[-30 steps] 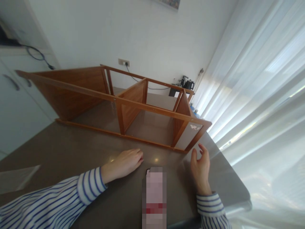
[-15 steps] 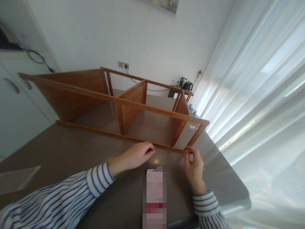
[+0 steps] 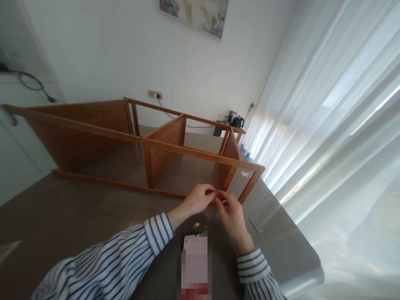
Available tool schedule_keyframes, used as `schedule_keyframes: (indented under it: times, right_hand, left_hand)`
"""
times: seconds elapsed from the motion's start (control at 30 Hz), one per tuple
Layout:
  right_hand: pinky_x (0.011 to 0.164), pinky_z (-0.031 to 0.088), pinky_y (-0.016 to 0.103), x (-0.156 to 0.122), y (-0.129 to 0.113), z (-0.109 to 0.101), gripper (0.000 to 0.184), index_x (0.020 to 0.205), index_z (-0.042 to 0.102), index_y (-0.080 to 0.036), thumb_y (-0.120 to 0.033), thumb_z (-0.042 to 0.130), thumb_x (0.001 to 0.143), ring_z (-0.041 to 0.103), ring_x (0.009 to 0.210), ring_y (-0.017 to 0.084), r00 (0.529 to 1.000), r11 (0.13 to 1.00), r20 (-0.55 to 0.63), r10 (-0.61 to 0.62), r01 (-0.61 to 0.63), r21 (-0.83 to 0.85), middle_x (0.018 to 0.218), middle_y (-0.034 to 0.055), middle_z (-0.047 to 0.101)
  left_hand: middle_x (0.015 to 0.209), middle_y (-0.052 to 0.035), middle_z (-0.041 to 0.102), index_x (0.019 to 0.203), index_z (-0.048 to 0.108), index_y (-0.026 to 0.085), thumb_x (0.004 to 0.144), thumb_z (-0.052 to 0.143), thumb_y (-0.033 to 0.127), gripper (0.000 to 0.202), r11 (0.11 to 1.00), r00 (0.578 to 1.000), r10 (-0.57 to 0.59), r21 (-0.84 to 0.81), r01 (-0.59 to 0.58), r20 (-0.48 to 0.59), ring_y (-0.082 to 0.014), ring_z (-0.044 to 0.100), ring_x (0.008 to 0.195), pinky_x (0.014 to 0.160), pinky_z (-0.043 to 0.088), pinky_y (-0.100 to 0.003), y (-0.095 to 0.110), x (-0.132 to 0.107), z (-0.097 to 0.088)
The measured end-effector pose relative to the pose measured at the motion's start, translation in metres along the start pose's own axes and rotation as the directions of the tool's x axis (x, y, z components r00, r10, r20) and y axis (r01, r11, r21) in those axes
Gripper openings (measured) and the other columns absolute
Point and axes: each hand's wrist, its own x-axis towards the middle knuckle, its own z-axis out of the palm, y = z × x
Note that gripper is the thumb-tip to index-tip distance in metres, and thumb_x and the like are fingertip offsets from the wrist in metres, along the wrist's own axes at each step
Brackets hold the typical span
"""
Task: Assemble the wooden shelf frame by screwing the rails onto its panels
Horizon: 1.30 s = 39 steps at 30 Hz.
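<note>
My left hand (image 3: 199, 200) and my right hand (image 3: 233, 216) meet at the fingertips, both pinched closed, at the near lower rail of a brown wooden shelf unit (image 3: 187, 146). Whatever lies between the fingers is too small or too hidden to make out. The shelf unit rests on its side on the table, its shelf boards standing upright between the rails. A thin metal rod (image 3: 255, 225) lies to the right of my right wrist. Below my hands is a phone (image 3: 194, 258) with a lit, partly pixelated screen.
The grey-brown table (image 3: 281, 246) has a rounded corner at the right, beside white curtains (image 3: 312, 137). A clear plastic scrap (image 3: 246, 175) lies by the shelf unit's right end. Behind stand a black kettle (image 3: 238, 121) and a wall socket (image 3: 154, 94).
My right hand has moved left from the rail's end, and my left hand has shifted right, so their fingertips now meet. The thin rod now shows on the table. The camera view has tilted up.
</note>
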Motion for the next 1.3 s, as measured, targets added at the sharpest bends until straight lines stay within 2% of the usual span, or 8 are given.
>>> schedule_keyframes:
  times: [0.27, 0.53, 0.7, 0.8, 0.87, 1.0, 1.13, 1.3]
  right_hand:
    - [0.074, 0.053, 0.027, -0.007, 0.013, 0.001, 0.027, 0.112, 0.061, -0.021, -0.027, 0.055, 0.086, 0.065, 0.086, 0.016, 0.995, 0.996, 0.035, 0.090, -0.091, 0.013, 0.099, 0.0057, 0.068]
    - [0.080, 0.052, 0.031, -0.009, 0.015, -0.007, 0.028, 0.108, 0.065, -0.020, -0.019, 0.049, 0.085, 0.066, 0.089, 0.018, 0.989, 0.988, 0.041, 0.141, -0.138, -0.070, 0.101, 0.0064, 0.071]
    - [0.072, 0.052, 0.029, -0.007, 0.020, -0.012, 0.022, 0.097, 0.067, -0.019, -0.023, 0.049, 0.086, 0.067, 0.078, 0.018, 0.982, 0.968, -0.008, 0.190, -0.189, -0.163, 0.089, 0.0055, 0.072]
    - [0.072, 0.051, 0.030, -0.007, 0.025, -0.014, 0.023, 0.098, 0.067, -0.018, -0.023, 0.048, 0.086, 0.067, 0.079, 0.019, 0.975, 0.943, -0.046, 0.219, -0.224, -0.248, 0.088, 0.0064, 0.072]
    - [0.075, 0.050, 0.031, -0.008, 0.027, -0.014, 0.026, 0.101, 0.067, -0.018, -0.022, 0.047, 0.085, 0.068, 0.083, 0.020, 0.971, 0.922, -0.063, 0.231, -0.239, -0.305, 0.091, 0.0080, 0.072]
    - [0.078, 0.050, 0.034, -0.011, 0.030, -0.014, 0.031, 0.105, 0.068, -0.019, -0.018, 0.046, 0.084, 0.068, 0.089, 0.024, 0.970, 0.887, -0.042, 0.238, -0.235, -0.397, 0.096, 0.0109, 0.073]
    - [0.076, 0.051, 0.032, -0.014, 0.031, -0.012, 0.036, 0.106, 0.069, -0.022, -0.012, 0.047, 0.079, 0.069, 0.085, 0.023, 0.973, 0.868, -0.002, 0.232, -0.208, -0.450, 0.096, 0.0089, 0.074]
    - [0.072, 0.051, 0.033, -0.015, 0.029, -0.011, 0.042, 0.112, 0.065, -0.022, -0.009, 0.047, 0.076, 0.070, 0.082, 0.024, 0.976, 0.861, 0.008, 0.218, -0.189, -0.472, 0.093, 0.0085, 0.074]
  left_hand:
    - [0.085, -0.0067, 0.073, 0.086, 0.070, 0.015, 0.083, 0.052, 0.033, 0.026, 1.000, 0.998, 0.013, -0.007, -0.013, 0.067, -0.0189, 0.066, 0.080, 0.071, 0.049, -0.027, -0.010, 0.003, 0.009]
    - [0.090, -0.0052, 0.072, 0.096, 0.070, 0.018, 0.088, 0.049, 0.042, 0.032, 0.970, 0.983, 0.115, 0.197, -0.141, 0.140, -0.0188, 0.065, 0.082, 0.072, 0.047, -0.028, -0.003, -0.002, 0.008]
    - [0.095, -0.0068, 0.068, 0.093, 0.066, 0.018, 0.087, 0.054, 0.035, 0.022, 0.816, 0.970, 0.194, 0.525, -0.242, 0.146, -0.0218, 0.061, 0.090, 0.081, 0.045, -0.033, -0.010, -0.003, 0.003]
    - [0.107, -0.0108, 0.063, 0.107, 0.061, 0.016, 0.083, 0.061, 0.039, 0.034, 0.712, 0.961, 0.229, 0.646, -0.275, 0.157, -0.0267, 0.056, 0.102, 0.088, 0.042, -0.038, -0.023, -0.003, 0.002]
    - [0.108, -0.0115, 0.061, 0.111, 0.061, 0.015, 0.081, 0.063, 0.045, 0.043, 0.679, 0.959, 0.216, 0.678, -0.282, 0.183, -0.0274, 0.055, 0.102, 0.088, 0.043, -0.039, -0.031, -0.003, 0.001]
    - [0.096, -0.0078, 0.061, 0.099, 0.066, 0.019, 0.092, 0.049, 0.041, 0.029, 0.645, 0.937, 0.228, 0.681, -0.348, 0.263, -0.0215, 0.056, 0.093, 0.083, 0.043, -0.033, -0.039, -0.001, 0.002]
    - [0.094, -0.0093, 0.063, 0.092, 0.064, 0.015, 0.095, 0.043, 0.032, 0.027, 0.579, 0.934, 0.242, 0.734, -0.356, 0.262, -0.0214, 0.058, 0.088, 0.079, 0.043, -0.033, -0.039, 0.000, 0.007]
    - [0.088, -0.0090, 0.066, 0.096, 0.059, 0.015, 0.097, 0.037, 0.036, 0.030, 0.569, 0.935, 0.223, 0.742, -0.354, 0.275, -0.0221, 0.063, 0.081, 0.072, 0.044, -0.032, -0.034, 0.001, 0.002]
